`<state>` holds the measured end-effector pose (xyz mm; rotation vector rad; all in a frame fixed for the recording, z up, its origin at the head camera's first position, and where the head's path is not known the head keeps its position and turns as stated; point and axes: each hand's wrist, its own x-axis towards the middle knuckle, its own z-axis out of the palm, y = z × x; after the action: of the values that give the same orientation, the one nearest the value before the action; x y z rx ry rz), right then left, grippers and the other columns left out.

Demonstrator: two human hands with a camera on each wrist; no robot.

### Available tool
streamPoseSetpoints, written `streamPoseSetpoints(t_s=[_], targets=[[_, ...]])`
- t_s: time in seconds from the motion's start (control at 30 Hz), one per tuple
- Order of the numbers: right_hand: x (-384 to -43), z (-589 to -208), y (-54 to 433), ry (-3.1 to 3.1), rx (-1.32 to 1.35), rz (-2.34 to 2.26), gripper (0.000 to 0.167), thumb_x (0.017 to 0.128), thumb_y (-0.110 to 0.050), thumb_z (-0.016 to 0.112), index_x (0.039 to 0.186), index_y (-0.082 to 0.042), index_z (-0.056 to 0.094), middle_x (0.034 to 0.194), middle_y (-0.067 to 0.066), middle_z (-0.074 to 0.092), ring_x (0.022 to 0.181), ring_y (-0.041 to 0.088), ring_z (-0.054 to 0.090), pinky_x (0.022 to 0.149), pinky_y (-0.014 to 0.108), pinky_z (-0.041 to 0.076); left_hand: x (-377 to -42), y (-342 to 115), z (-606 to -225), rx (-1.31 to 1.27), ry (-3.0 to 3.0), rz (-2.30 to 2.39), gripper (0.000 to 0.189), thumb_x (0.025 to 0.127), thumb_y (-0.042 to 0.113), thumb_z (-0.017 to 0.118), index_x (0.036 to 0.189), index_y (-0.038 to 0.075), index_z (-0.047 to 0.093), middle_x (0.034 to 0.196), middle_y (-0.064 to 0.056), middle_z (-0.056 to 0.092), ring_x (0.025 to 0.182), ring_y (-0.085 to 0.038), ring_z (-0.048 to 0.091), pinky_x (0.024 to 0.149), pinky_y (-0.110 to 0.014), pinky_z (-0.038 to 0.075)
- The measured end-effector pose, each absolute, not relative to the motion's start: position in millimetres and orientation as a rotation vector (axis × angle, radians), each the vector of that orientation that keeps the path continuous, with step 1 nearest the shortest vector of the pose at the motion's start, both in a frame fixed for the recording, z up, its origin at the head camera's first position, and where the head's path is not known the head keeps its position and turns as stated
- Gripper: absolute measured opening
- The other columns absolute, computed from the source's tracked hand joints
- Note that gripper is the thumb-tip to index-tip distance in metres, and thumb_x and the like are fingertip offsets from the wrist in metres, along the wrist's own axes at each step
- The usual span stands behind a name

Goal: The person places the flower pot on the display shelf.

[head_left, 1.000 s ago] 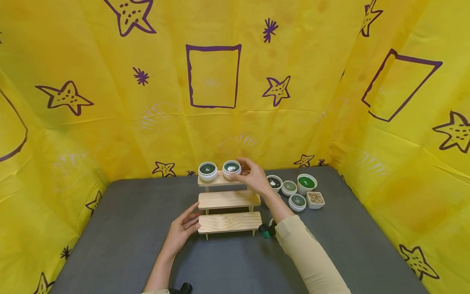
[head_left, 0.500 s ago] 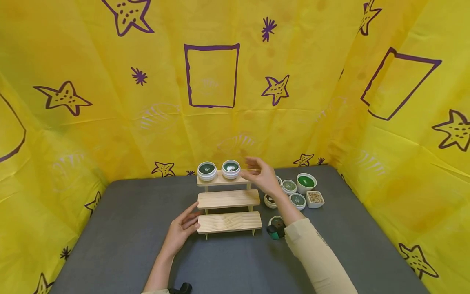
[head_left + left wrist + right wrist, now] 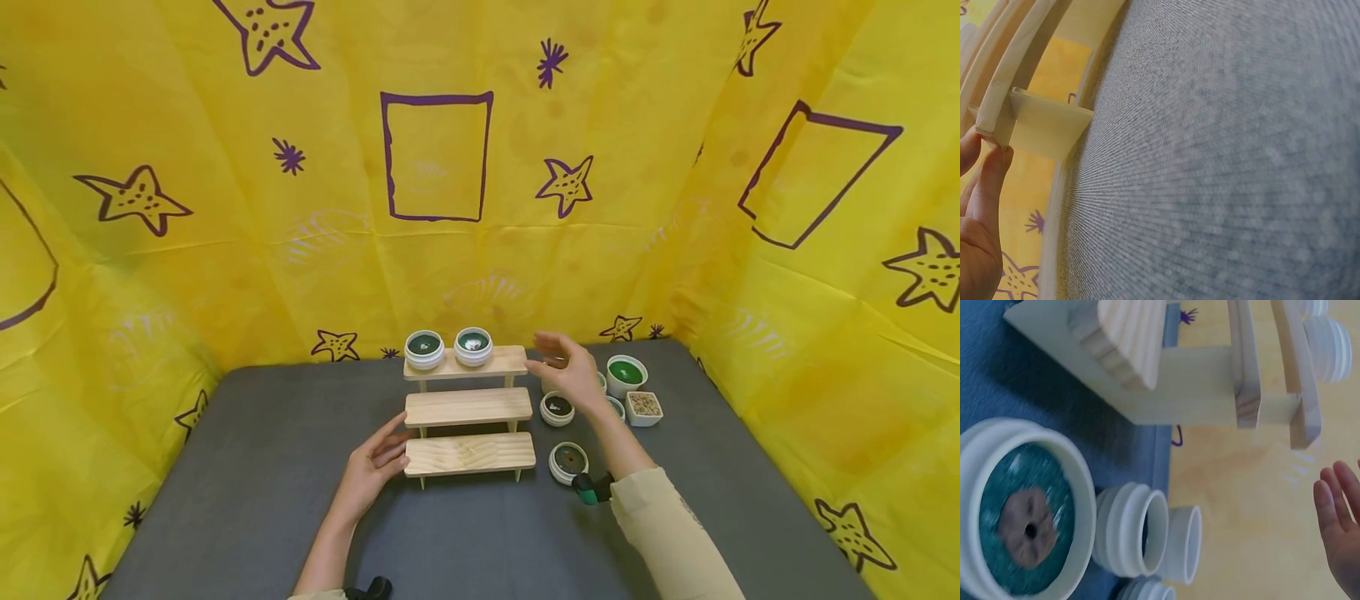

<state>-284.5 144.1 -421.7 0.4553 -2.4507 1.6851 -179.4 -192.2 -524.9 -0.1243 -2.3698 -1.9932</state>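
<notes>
A three-tier wooden display stand [image 3: 468, 407] stands on the grey cloth. Two white ribbed pots with dark green filling, a left one [image 3: 424, 349] and a right one [image 3: 473, 346], sit on its top shelf. My left hand [image 3: 367, 477] touches the stand's left end, its fingertips [image 3: 1002, 156] at the corner of the bottom shelf [image 3: 1019, 69]. My right hand [image 3: 573, 372] hovers past the top shelf's right end, holding nothing, fingers slightly bent in the right wrist view. Behind it, several pots are partly hidden.
Right of the stand are a dark-filled pot [image 3: 557, 408], a bright green cup [image 3: 626, 375] and a square dish of beige bits [image 3: 643, 408]. Nearer lies a pot with a brown piece in its green filling [image 3: 1027, 528]. Yellow patterned cloth [image 3: 435, 267] walls the back and sides.
My right hand has let go of the right-hand pot on the top shelf and moved right, over the loose pots. The left hand stays at the stand's end.
</notes>
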Motion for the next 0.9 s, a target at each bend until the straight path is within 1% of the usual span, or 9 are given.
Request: streamPoseSetpoints(t_s=[0.13,0.2,0.33,0.43,0.57,0.63,0.8,0.9], targets=[[-280,-426,156,-2.458,0.441,1.687,0.054,0.086,-0.023,0.078,0.135,-0.011,0.058,0.137,0.015,0.062,0.125,0.033,0.059,0.106,0.051,0.048,-179,-191,-525,-0.114,-2.37,-2.003,0.068,0.086,-0.009,0.066,0.148,0.012,0.047,0.134,-0.03,0.059,0.122,-0.043,0.06,0.086,-0.017,0.053],[-277,-427,161,-2.458,0.449,1.682,0.053,0.086,-0.023,0.077,0.134,-0.01,0.059,0.135,0.016,0.063,0.125,0.034,0.059,0.105,0.051,0.049,-178,-191,-525,-0.111,-2.369,-2.006,0.068,0.086,-0.01,0.066,0.148,0.011,0.047,0.134,-0.03,0.059,0.122,-0.043,0.06,0.086,-0.017,0.053],[-272,-430,171,-2.457,0.473,1.679,0.051,0.087,-0.018,0.076,0.132,-0.003,0.059,0.133,0.021,0.063,0.123,0.036,0.06,0.106,0.055,0.047,-179,-191,-525,-0.113,-2.375,-2.001,0.068,0.086,-0.01,0.065,0.148,0.011,0.046,0.134,-0.03,0.059,0.122,-0.043,0.06,0.086,-0.017,0.054],[-269,-434,179,-2.472,0.468,1.668,0.049,0.087,-0.018,0.076,0.131,-0.002,0.059,0.131,0.023,0.063,0.122,0.037,0.06,0.105,0.057,0.046,-179,-191,-524,-0.114,-2.376,-1.991,0.068,0.086,-0.01,0.065,0.148,0.012,0.047,0.134,-0.03,0.059,0.122,-0.043,0.06,0.087,-0.017,0.053],[-265,-443,190,-2.501,0.453,1.648,0.046,0.087,-0.017,0.075,0.13,-0.004,0.061,0.13,0.023,0.064,0.122,0.037,0.061,0.104,0.052,0.049,-179,-191,-522,-0.116,-2.382,-1.982,0.068,0.087,-0.008,0.066,0.148,0.013,0.047,0.134,-0.03,0.059,0.123,-0.044,0.059,0.088,-0.018,0.053],[-262,-446,194,-2.516,0.466,1.634,0.046,0.088,-0.016,0.075,0.129,-0.002,0.06,0.129,0.022,0.065,0.121,0.038,0.061,0.104,0.05,0.05,-179,-191,-522,-0.115,-2.383,-1.981,0.068,0.087,-0.009,0.066,0.148,0.013,0.047,0.134,-0.03,0.059,0.123,-0.045,0.059,0.088,-0.018,0.053],[-254,-454,203,-2.544,0.504,1.624,0.046,0.086,-0.014,0.076,0.127,0.001,0.061,0.127,0.022,0.066,0.118,0.037,0.063,0.102,0.05,0.051,-179,-191,-522,-0.104,-2.377,-1.987,0.068,0.086,-0.01,0.066,0.148,0.012,0.046,0.134,-0.03,0.059,0.123,-0.045,0.059,0.087,-0.018,0.053],[-250,-460,207,-2.561,0.535,1.625,0.045,0.085,-0.013,0.076,0.126,0.0,0.062,0.126,0.022,0.066,0.115,0.034,0.065,0.1,0.049,0.052,-179,-191,-523,-0.099,-2.375,-1.991,0.068,0.086,-0.01,0.066,0.148,0.012,0.046,0.134,-0.03,0.059,0.123,-0.044,0.059,0.087,-0.018,0.053]])
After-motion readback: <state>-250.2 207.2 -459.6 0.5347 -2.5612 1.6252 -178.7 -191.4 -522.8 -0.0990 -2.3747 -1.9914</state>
